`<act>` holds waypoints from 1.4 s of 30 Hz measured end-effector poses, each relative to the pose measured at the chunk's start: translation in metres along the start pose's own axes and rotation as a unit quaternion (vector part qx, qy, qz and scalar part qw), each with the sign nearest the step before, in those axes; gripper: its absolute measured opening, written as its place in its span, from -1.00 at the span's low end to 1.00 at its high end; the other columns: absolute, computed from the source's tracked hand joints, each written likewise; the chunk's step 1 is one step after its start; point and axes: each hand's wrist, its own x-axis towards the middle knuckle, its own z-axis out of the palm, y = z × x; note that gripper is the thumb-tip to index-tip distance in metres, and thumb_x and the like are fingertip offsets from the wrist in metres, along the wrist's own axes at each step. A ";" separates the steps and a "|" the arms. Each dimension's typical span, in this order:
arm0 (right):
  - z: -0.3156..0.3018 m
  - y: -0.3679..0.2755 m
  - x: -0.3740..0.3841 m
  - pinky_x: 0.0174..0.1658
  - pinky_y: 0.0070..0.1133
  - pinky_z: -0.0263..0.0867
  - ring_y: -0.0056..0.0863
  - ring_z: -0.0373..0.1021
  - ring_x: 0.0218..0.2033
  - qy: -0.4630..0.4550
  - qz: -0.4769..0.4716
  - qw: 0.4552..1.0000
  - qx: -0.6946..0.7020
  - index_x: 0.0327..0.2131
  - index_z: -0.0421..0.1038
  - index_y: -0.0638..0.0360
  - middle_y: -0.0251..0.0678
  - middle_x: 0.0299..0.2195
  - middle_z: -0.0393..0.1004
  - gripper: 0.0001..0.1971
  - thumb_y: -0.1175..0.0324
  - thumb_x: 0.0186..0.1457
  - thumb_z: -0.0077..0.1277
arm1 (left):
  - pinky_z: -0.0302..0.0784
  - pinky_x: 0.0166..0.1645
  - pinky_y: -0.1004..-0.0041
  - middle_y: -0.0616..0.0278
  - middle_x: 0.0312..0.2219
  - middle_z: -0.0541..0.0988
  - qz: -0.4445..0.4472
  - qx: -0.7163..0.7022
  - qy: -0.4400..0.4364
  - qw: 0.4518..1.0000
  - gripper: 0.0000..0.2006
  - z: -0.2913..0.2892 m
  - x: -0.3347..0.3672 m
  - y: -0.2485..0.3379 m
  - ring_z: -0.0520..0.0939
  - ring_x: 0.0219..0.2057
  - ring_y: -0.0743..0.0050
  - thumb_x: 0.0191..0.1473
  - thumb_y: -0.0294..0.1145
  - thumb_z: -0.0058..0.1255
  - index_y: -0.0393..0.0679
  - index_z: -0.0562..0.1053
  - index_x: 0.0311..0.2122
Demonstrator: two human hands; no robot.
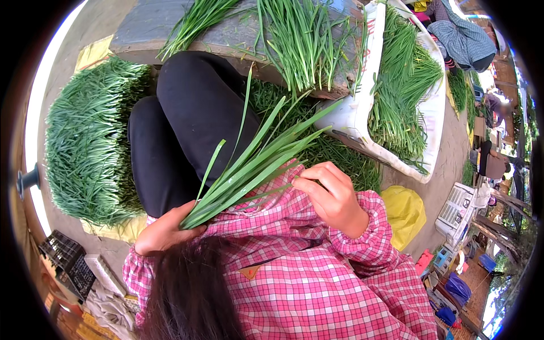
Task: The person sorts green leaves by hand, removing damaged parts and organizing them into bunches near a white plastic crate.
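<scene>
Stem ends of the leaf bunch (249,170) are hidden within the left grip (167,228). Toward the far edge of the counter (136,34), loose leaves (300,42) are cropped by the upper border.

I've got left hand (164,229) at 8 o'clock gripping green bunch (243,170) by base, tips fanned toward 2. Right hand (335,195) at 4, pinching thin leaf (277,190). I see big leaf stack (93,147) at 9, grey bench (147,25) with loose leaves (303,45) at 12, white crate (357,122) of greens (399,85) at 2.
</scene>
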 end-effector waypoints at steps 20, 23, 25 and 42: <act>-0.007 0.025 0.001 -0.46 -0.57 0.20 -0.37 0.23 -0.50 0.108 0.098 0.989 0.013 -0.47 0.33 0.19 -0.29 -0.54 0.25 -0.82 0.59 -0.28 -0.06 | 0.26 -0.20 0.57 0.17 -0.37 0.41 -0.048 -0.016 -0.024 0.998 -0.65 -0.004 0.002 0.004 0.37 -0.33 0.56 -0.10 -0.47 -0.07 -0.27 0.21 -0.15; -0.015 0.035 0.010 -0.37 -0.52 0.17 -0.31 0.23 -0.43 0.032 0.120 0.992 0.014 -0.44 0.33 0.25 -0.26 -0.48 0.27 -0.82 0.60 -0.26 -0.04 | 0.29 -0.47 0.68 0.33 -0.38 0.37 -0.009 0.005 -0.039 0.999 -0.57 -0.005 0.002 -0.006 0.32 -0.55 0.71 -0.09 -0.51 -0.09 -0.19 0.14 -0.05; -0.013 0.036 0.014 -0.34 -0.51 0.16 -0.30 0.22 -0.39 0.008 0.095 0.995 0.010 -0.43 0.34 0.26 -0.24 -0.45 0.26 -0.81 0.58 -0.26 -0.03 | 0.27 -0.30 0.62 0.23 -0.38 0.39 -0.038 -0.016 -0.029 0.999 -0.63 -0.004 0.002 0.002 0.34 -0.41 0.62 -0.10 -0.49 -0.08 -0.25 0.19 -0.12; 0.003 0.015 0.016 -0.49 -0.53 0.17 -0.38 0.20 -0.52 0.018 -0.006 1.000 0.025 -0.53 0.38 0.20 -0.32 -0.61 0.23 -0.78 0.63 -0.42 -0.10 | 0.26 -0.19 0.59 0.20 -0.35 0.40 -0.056 -0.039 -0.035 0.997 -0.65 -0.005 0.002 0.004 0.37 -0.31 0.58 -0.11 -0.52 -0.09 -0.28 0.21 -0.15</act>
